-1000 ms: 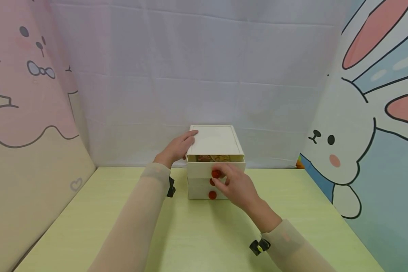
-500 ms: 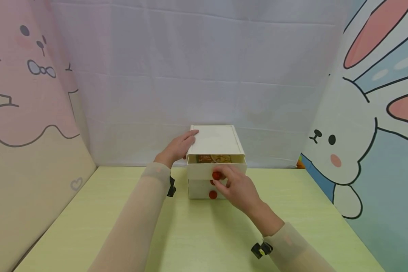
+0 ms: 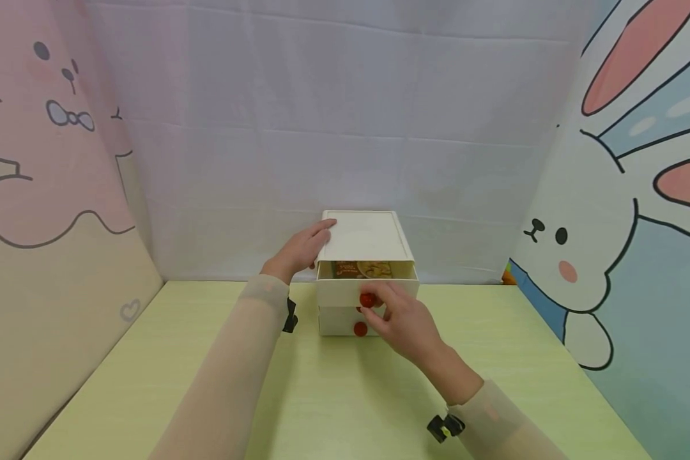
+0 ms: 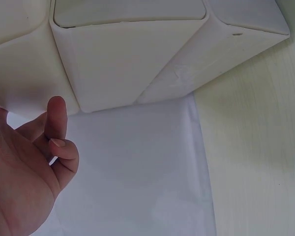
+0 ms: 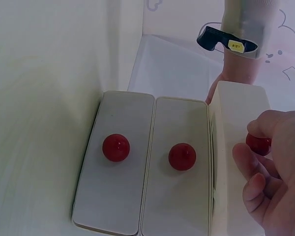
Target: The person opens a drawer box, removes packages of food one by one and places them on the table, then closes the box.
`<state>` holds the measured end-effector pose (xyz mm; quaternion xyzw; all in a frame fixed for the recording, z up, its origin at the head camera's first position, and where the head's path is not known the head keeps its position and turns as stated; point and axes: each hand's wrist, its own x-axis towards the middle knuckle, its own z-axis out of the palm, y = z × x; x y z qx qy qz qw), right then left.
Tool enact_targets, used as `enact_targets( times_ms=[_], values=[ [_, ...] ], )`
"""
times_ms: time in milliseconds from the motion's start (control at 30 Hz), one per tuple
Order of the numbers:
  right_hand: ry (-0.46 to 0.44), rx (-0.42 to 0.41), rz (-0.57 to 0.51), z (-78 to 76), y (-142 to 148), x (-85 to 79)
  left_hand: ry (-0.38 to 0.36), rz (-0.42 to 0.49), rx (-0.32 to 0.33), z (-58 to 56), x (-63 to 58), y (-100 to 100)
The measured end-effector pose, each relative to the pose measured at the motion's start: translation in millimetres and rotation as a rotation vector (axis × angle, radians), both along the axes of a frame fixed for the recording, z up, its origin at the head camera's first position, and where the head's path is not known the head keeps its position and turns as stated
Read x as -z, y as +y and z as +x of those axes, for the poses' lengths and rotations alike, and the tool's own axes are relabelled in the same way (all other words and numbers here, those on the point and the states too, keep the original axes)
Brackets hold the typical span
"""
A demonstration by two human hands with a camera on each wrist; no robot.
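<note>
A small white chest of drawers [image 3: 365, 235] stands at the back of the table. My right hand [image 3: 405, 319] pinches the round red knob [image 5: 258, 143] of the top drawer [image 3: 338, 294], which sticks out partway. Inside that drawer lies a brown and yellow printed packet [image 3: 362, 269], its lower part hidden behind the drawer front. My left hand [image 3: 300, 252] rests against the chest's left side, fingertips at its top edge. In the right wrist view the middle drawer's knob [image 5: 182, 157] and the bottom drawer's knob [image 5: 116, 147] show on closed fronts.
The pale green table [image 3: 207, 358] spreads around the chest. A white cloth [image 3: 345, 128] hangs right behind it. Printed panels with a rabbit [image 3: 575, 243] and a pink figure [image 3: 46, 160] flank the table.
My right hand has drawn the top drawer a little further out toward me, and more of the packet shows. The left hand stays in place on the chest.
</note>
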<state>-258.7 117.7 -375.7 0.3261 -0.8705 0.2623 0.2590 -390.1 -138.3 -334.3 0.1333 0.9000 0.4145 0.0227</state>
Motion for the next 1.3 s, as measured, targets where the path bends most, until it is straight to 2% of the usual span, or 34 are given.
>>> enact_targets(
  times_ms=[1300],
  values=[
    [0.034,-0.012,-0.022,12.3,0.0,2.4,-0.007,0.003,-0.015,-3.8,1.1,-0.3]
  ],
)
